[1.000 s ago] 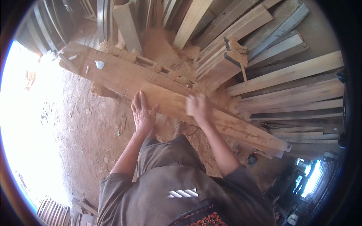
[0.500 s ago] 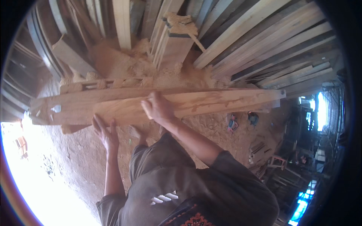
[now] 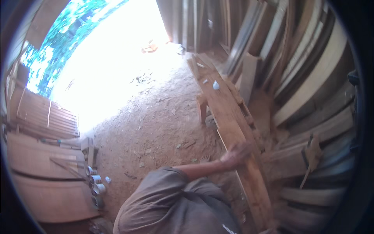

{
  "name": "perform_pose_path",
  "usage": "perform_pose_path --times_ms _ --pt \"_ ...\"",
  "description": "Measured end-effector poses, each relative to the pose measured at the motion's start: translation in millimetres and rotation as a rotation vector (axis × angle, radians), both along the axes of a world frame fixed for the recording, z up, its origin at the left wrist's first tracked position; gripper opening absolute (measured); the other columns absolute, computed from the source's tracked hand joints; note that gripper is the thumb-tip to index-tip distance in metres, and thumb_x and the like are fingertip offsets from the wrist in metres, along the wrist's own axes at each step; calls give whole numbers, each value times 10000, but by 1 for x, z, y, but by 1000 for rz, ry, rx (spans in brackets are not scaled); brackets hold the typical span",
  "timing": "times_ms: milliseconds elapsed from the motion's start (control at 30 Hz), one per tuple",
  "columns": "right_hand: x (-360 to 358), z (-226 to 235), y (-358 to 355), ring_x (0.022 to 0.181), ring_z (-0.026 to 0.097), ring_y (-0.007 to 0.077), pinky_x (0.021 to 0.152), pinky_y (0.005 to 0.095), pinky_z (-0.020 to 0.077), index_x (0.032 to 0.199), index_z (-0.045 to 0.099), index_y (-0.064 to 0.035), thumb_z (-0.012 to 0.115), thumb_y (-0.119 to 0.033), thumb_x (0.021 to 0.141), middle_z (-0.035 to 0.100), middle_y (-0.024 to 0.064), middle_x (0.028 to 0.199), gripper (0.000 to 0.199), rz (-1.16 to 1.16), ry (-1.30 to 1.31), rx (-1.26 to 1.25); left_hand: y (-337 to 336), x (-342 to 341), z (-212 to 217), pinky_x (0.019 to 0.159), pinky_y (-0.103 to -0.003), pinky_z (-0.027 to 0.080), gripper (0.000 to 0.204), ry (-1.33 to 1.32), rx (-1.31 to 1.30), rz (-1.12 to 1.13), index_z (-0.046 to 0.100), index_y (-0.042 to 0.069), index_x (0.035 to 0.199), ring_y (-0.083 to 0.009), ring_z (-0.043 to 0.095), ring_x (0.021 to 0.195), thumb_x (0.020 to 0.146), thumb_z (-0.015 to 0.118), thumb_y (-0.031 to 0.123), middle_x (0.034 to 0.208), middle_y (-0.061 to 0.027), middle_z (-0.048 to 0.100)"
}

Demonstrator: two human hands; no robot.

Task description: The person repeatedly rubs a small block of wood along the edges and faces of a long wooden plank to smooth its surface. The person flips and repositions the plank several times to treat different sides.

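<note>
A long, narrow wooden board [image 3: 251,191] lies on top of a wider plank [image 3: 222,102], running from the lower right toward the doorway. My left hand [image 3: 235,155] rests over the narrow board near its far end; its fingers are smeared by motion. What seems to be my right hand [image 3: 269,231] shows only as a sliver on the board's near end at the lower edge, its fingers hidden. A small whitish piece [image 3: 216,85] sits on the far part of the wide plank, with smaller light scraps beside it.
A wooden support leg [image 3: 201,109] stands under the plank. Timber [image 3: 311,66] leans along the right side. Curved panels [image 3: 46,175] and several cans [image 3: 98,189] stand at left. The dirt floor [image 3: 156,128] holds scattered chips and leads to a bright opening.
My view has swung left toward the bright opening. My left hand has moved from the wide plank's near edge onto the narrow board. My right hand has mostly gone out of view.
</note>
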State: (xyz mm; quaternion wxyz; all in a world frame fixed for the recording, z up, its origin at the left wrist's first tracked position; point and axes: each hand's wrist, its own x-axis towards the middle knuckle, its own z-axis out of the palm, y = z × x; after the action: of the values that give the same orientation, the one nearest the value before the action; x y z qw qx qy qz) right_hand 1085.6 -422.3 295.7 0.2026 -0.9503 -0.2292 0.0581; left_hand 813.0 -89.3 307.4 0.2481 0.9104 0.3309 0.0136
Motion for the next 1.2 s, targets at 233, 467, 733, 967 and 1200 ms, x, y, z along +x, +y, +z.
perform_pose_path --times_ms 233,467,733,967,1200 --pt "-4 -3 36 1066 734 401 915 527 582 1327 630 -8 653 -452 1061 748 227 1171 519 110 -16 39 -25 22 2 1352 -636 91 994 -211 -39 34 280 64 1718 -374 125 1694 958 694 555 1803 -201 222" --pt "2 -9 47 1082 730 391 934 517 577 1360 631 -19 663 -457 1060 751 223 1182 532 70 2 68 -17 32 -12 1347 -633 99 754 -80 -29 57 314 69 1703 -366 139 1691 1086 509 457 1789 -197 261" --pt "-3 -8 65 1101 725 379 956 505 571 1397 633 -31 674 -463 1058 754 217 1195 550 -36 26 76 -10 22 0 1333 -634 137 725 -1 -83 -51 211 69 1737 -352 96 1705 1114 452 351 1823 -180 172" --pt "-11 -8 97 1117 722 369 975 496 566 1429 634 -42 684 -468 1057 756 213 1207 567 -234 184 159 54 -69 15 1305 -643 163 1142 -37 -97 319 126 8 1740 -382 5 1708 922 764 485 1826 -246 24" --pt "-55 -44 231 1074 717 390 950 486 564 1421 635 -12 702 -479 1054 749 236 1158 598 16 357 169 74 -81 0 1306 -653 115 1235 -26 -185 326 104 5 1742 -384 -83 1703 874 815 523 1825 -251 -36"
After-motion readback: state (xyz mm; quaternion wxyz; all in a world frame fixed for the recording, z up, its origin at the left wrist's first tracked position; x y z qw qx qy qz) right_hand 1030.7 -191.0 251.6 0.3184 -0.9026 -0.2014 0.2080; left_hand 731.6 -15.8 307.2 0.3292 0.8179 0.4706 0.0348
